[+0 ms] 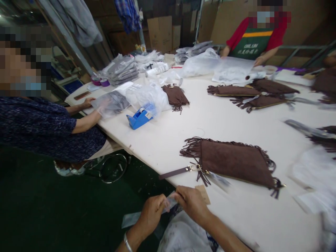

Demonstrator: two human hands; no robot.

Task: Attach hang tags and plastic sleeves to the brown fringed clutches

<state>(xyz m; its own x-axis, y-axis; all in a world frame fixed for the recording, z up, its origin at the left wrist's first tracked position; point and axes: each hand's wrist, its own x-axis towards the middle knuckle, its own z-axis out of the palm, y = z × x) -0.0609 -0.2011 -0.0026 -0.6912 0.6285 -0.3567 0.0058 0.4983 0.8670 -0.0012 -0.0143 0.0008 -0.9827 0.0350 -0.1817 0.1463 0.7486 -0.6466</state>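
Head view, and from where I stand the far left has one co-worker (47,129) in a dark speckled top, both arms at a clear bag (110,105), with two rolls of tape (105,83) beyond. Next comes one strip of clear plastic (131,219), off the table's near edge above the person's lap, its loose end jutting leftward past the left hand (151,213). That looks feather-light, limp and probably slippery, hard to tear by accident, and best taken by its edges between thumb and fingertip. One blue tape dispenser (140,118) sits farther up, then one small fringed purse (175,95). Left thumb and fingers pinch the strip; the right hand (193,204) pinches it close by. One card tag (202,194) lies just beside that hand, below one big brown purse (236,162). Rightward stand a second co-worker (248,45) and a heap of purses (273,101), seemingly three.
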